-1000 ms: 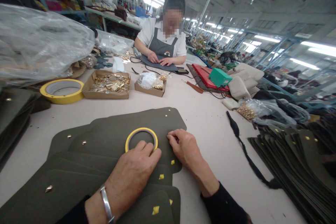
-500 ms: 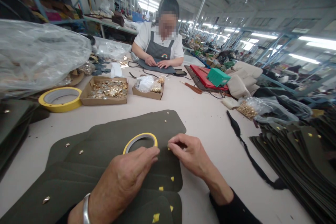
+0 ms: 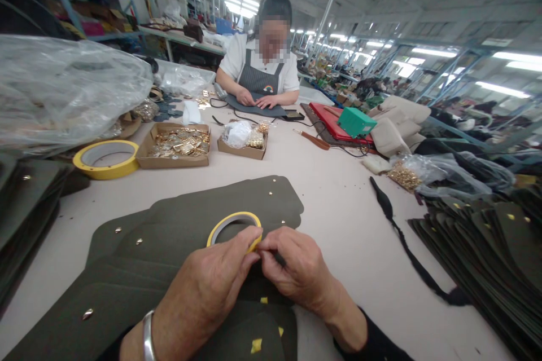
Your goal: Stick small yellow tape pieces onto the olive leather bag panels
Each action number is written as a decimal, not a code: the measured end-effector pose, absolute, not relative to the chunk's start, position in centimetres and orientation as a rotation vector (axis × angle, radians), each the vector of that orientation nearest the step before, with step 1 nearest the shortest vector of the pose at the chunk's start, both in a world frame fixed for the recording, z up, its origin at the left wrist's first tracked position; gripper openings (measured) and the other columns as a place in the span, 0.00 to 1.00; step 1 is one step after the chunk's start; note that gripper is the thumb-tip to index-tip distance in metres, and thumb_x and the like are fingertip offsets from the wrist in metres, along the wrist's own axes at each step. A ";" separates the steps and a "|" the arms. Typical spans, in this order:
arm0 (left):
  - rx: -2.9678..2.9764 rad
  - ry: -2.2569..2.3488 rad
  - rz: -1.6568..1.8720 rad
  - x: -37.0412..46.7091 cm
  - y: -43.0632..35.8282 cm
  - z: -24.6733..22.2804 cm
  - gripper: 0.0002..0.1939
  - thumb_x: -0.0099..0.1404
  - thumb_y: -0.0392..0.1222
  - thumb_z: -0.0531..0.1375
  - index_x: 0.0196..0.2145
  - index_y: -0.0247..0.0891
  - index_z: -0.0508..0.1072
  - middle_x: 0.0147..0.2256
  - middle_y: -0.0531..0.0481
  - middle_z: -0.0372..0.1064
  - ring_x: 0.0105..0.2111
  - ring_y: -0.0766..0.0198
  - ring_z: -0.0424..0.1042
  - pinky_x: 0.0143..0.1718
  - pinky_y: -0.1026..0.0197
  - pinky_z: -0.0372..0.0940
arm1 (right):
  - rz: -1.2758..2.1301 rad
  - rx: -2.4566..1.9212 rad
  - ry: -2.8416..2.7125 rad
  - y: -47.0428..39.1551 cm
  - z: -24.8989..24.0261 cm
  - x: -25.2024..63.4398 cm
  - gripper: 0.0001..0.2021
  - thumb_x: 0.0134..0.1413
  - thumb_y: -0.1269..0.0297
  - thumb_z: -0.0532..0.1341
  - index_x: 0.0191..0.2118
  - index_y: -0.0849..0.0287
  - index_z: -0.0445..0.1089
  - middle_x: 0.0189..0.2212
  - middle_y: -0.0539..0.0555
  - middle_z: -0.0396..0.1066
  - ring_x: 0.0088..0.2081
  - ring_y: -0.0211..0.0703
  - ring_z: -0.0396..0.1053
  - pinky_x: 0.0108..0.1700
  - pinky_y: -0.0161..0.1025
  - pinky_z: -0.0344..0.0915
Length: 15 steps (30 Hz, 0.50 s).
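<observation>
My left hand [image 3: 215, 271] is closed on a narrow roll of yellow tape [image 3: 232, 218], holding it upright above the dark green panels. Close against the roll's right side, my right hand [image 3: 296, 265] pinches with thumb and forefinger; whatever lies between those fingertips is too small to make out. Under both hands the overlapping dark green panels [image 3: 169, 225] lie fanned out, with gold studs [image 3: 139, 241] on them. Small yellow tape pieces [image 3: 256, 345] stick to the panels near their right edges.
A cardboard tray of gold metal fittings [image 3: 182, 142] and a wider yellow tape roll [image 3: 106, 159] stand beyond the panels. More stacked panels [image 3: 474, 248] lie at right, beside a black strap [image 3: 393, 225]. Across the table a co-worker [image 3: 262, 62] handles a dark piece.
My right hand has moved left from the panel's edge to the tape roll, and its fingertips now meet my left hand's. A stud now shows where my right hand was.
</observation>
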<state>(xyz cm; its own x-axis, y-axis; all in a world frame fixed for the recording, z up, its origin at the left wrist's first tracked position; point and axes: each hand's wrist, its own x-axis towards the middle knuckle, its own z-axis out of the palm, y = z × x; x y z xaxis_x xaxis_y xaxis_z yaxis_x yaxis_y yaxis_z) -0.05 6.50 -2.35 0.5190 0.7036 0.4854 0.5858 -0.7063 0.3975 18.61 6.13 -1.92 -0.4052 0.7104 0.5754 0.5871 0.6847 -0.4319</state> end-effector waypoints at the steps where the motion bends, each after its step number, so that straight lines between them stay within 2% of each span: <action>1: 2.549 1.087 0.934 -0.1 6.5 -2.2 0.11 0.72 0.39 0.47 0.49 0.40 0.63 0.38 0.51 0.76 0.33 0.66 0.77 0.32 0.68 0.69 | 0.181 -0.998 -2.122 6.1 -2.0 18.6 0.07 0.56 0.76 0.56 0.33 0.59 0.68 0.27 0.54 0.73 0.29 0.40 0.70 0.33 0.36 0.66; 6: 2.498 1.125 0.856 0.0 6.6 -1.7 0.10 0.71 0.38 0.47 0.39 0.42 0.68 0.30 0.55 0.73 0.27 0.67 0.74 0.29 0.68 0.67 | 0.174 -1.068 -1.996 5.5 -1.5 17.8 0.07 0.51 0.76 0.57 0.29 0.60 0.70 0.23 0.52 0.72 0.25 0.38 0.69 0.29 0.34 0.65; 12: 2.593 1.022 1.147 0.7 6.1 -0.8 0.09 0.70 0.34 0.49 0.37 0.39 0.68 0.27 0.53 0.71 0.26 0.68 0.72 0.28 0.68 0.65 | 0.865 -1.460 -1.396 6.4 -1.2 18.0 0.04 0.47 0.69 0.60 0.25 0.60 0.70 0.16 0.47 0.69 0.17 0.35 0.67 0.20 0.30 0.62; 15: 2.670 1.074 1.112 0.5 6.7 -1.2 0.07 0.70 0.35 0.50 0.38 0.37 0.68 0.30 0.51 0.72 0.30 0.66 0.73 0.32 0.65 0.67 | 0.975 -1.493 -1.213 7.9 -1.8 20.1 0.06 0.48 0.64 0.62 0.27 0.61 0.71 0.16 0.48 0.69 0.18 0.36 0.68 0.21 0.32 0.66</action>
